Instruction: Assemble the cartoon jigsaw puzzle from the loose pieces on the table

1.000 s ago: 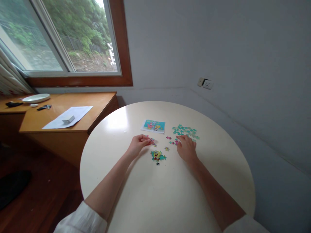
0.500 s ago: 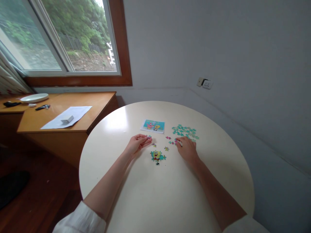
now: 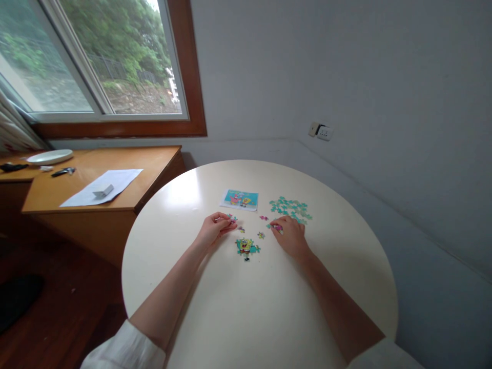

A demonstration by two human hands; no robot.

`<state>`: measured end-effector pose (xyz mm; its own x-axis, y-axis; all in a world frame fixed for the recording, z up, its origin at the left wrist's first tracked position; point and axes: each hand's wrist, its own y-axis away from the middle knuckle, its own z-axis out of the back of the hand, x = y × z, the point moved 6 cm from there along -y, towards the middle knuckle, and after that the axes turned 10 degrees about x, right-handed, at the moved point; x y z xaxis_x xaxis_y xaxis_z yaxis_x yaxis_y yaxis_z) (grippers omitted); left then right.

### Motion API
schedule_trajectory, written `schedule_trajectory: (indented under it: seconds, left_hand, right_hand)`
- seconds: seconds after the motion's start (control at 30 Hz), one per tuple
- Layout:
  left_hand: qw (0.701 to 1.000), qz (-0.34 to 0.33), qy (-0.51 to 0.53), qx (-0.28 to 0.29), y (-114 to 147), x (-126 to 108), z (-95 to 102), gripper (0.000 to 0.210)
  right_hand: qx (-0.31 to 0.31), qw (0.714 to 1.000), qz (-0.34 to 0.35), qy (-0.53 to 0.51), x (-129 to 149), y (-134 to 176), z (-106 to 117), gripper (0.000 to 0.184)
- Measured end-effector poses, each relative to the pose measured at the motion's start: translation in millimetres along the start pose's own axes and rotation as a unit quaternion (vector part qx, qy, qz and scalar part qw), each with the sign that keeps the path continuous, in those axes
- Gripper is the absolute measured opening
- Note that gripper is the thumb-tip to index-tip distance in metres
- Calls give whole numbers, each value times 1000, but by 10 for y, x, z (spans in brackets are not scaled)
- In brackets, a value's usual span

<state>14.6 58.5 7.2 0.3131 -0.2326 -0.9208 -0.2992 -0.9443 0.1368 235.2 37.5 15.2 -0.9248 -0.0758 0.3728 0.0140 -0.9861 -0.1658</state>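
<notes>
My left hand [image 3: 213, 230] pinches a pink and teal jigsaw puzzle piece [image 3: 232, 219] between thumb and fingertips, just above the table. My right hand [image 3: 292, 236] is curled, its thumb and forefinger closed on a pink puzzle piece [image 3: 277, 227] at the tabletop. Between the hands lie a small pink piece [image 3: 263, 218] and two loose yellowish pieces [image 3: 261, 235]. Nearer to me is a joined patch of puzzle [image 3: 246, 247] with a yellow square cartoon figure on teal. Beyond the hands lies a picture card [image 3: 240, 200] of cartoon figures.
A pile of teal puzzle pieces [image 3: 291, 207] spreads past my right hand on the round white table [image 3: 246, 318]. To the left, a wooden desk [image 3: 157, 169] bears white paper [image 3: 125, 179], a small white box [image 3: 103, 191] and a white dish [image 3: 49, 157].
My right thumb and forefinger have shifted slightly left over the pink piece. My left hand keeps its pinch with little movement. The whole view has drifted a little.
</notes>
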Motion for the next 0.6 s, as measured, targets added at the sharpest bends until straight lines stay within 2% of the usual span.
schedule_trajectory:
  seconds: [0.17, 0.3, 0.47, 0.6]
  left_hand:
    - [997, -33, -64, -23, -10, -39, 39, 16]
    - [982, -88, -166, -32, -10, -124, 33, 11]
    - [929, -159, -331, -52, -10, -186, 37, 1]
    - [888, -152, -429, -63, -16, -164, 43, 6]
  right_hand:
    - [-29, 999, 12, -17, 33, 3, 30, 17]
    - [-17, 994, 81, -69, 176, 7, -14, 22]
    - [15, 987, 147, -68, 327, 41, -106, 22]
    - [26, 987, 147, -61, 323, 38, -121, 25]
